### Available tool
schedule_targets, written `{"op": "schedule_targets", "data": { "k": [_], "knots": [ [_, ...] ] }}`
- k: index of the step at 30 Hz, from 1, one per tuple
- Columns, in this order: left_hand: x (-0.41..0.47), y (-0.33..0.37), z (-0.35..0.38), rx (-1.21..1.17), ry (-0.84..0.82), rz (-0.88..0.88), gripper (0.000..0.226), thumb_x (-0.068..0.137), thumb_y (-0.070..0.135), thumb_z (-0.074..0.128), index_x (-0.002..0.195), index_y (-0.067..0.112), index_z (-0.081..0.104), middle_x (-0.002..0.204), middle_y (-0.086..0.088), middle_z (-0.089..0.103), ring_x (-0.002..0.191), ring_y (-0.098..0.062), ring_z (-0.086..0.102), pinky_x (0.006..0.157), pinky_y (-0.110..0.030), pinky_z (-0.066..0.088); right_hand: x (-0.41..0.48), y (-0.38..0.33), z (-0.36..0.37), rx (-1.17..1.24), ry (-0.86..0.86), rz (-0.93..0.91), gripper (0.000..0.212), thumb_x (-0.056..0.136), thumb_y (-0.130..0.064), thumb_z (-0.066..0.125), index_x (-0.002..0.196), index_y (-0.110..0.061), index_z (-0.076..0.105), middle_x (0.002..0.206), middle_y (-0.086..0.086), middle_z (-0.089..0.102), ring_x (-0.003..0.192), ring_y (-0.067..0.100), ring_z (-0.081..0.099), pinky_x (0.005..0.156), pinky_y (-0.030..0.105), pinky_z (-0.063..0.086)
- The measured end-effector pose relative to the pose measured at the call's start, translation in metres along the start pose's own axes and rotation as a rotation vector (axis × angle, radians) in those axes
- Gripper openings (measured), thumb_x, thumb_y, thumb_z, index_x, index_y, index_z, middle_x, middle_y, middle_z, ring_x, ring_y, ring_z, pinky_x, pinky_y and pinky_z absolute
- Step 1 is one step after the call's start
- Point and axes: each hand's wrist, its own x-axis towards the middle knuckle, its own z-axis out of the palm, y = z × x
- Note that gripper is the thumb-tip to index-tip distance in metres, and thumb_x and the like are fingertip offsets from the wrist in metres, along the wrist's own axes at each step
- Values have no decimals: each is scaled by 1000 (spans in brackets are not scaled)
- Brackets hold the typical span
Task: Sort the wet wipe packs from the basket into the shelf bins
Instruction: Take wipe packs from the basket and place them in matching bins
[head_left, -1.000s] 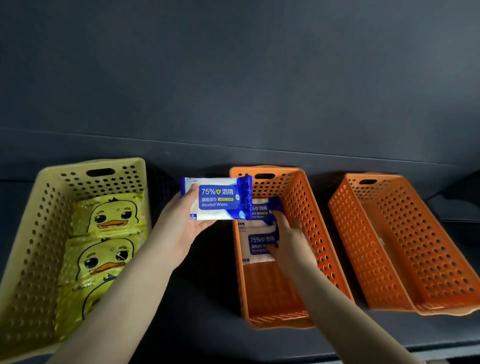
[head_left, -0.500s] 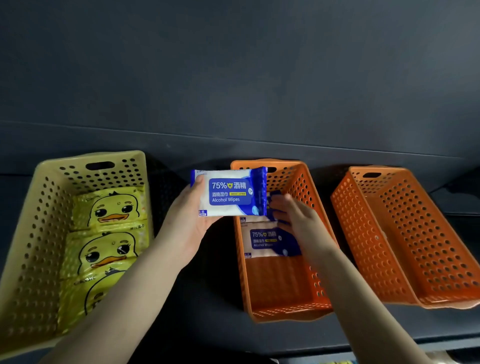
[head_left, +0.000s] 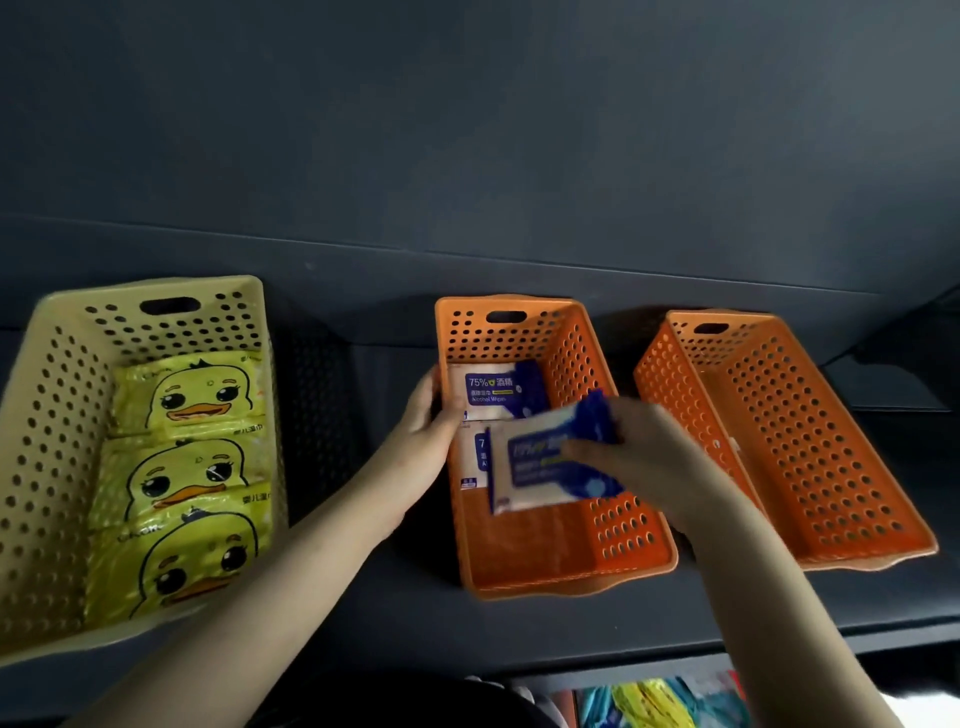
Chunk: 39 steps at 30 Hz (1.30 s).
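The yellow bin at the left holds three duck packs. The left hand has given up the alcohol wipe pack and now curls over the left rim of the middle orange bin — steadying it, I judge. The right hand has taken the pack and pinches it just above two like packs lying in that bin — placing looks close. The right orange bin stands beside. All sit on a dark shelf against a dark wall.
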Motion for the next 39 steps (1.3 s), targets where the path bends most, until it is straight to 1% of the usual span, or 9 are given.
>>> {"op": "schedule_targets", "data": {
  "k": [2,5,9,13,21,24,27,35,39],
  "knots": [
    [0,-10,0,-29,-4,-10,42,98,51,39,140,53,33,116,39,51,108,19,44,102,-22,30,2,5,17,-59,-179,53,15,85,-25,72,89,-28,58,92,-9,67,83,7,66,75,27,58],
    [-1,-16,2,-20,1,-20,45,98,56,33,142,56,28,110,43,52,97,26,46,97,-25,29,7,11,39,-161,-304,75,28,85,-28,72,106,-24,54,107,-12,62,96,7,60,81,23,52],
    [-2,-14,6,11,41,-13,44,101,52,27,144,54,25,92,45,51,75,33,48,76,-6,37,10,20,57,-359,-291,127,45,89,-32,67,127,-19,48,129,-1,58,113,16,58,92,28,46],
    [-1,-14,9,22,45,4,44,103,46,26,147,46,25,98,38,50,71,34,48,55,6,37,11,21,64,-441,-292,148,51,88,-34,67,132,-19,45,133,0,56,116,20,59,101,36,48],
    [2,-16,7,45,27,46,35,104,35,27,139,41,28,106,33,51,82,32,51,63,5,39,9,19,62,-588,-97,-54,63,79,-41,75,131,-27,43,135,-4,45,122,20,51,98,40,50],
    [2,-15,7,72,35,40,37,104,38,27,140,43,25,104,35,48,77,34,49,61,7,37,14,15,62,-594,-221,-193,56,79,-38,76,128,-28,49,133,-7,48,122,16,50,102,36,46],
    [0,-16,5,112,38,24,43,103,44,26,145,44,23,104,36,49,77,33,49,60,8,36,23,12,65,-493,-351,-155,44,80,-32,76,117,-27,54,127,-8,52,115,15,55,99,32,48],
    [-3,-10,6,180,43,1,42,103,44,24,145,45,19,107,37,44,78,35,46,61,7,36,30,16,69,-413,-320,-114,42,77,-28,79,111,-23,55,124,-4,51,112,18,54,96,34,49],
    [-3,-10,9,184,75,-17,47,102,49,24,148,45,16,124,28,40,105,15,43,88,-11,33,29,17,69,-421,-285,-152,42,77,-28,79,112,-20,56,126,-2,52,112,19,56,94,34,51]
  ]
}}
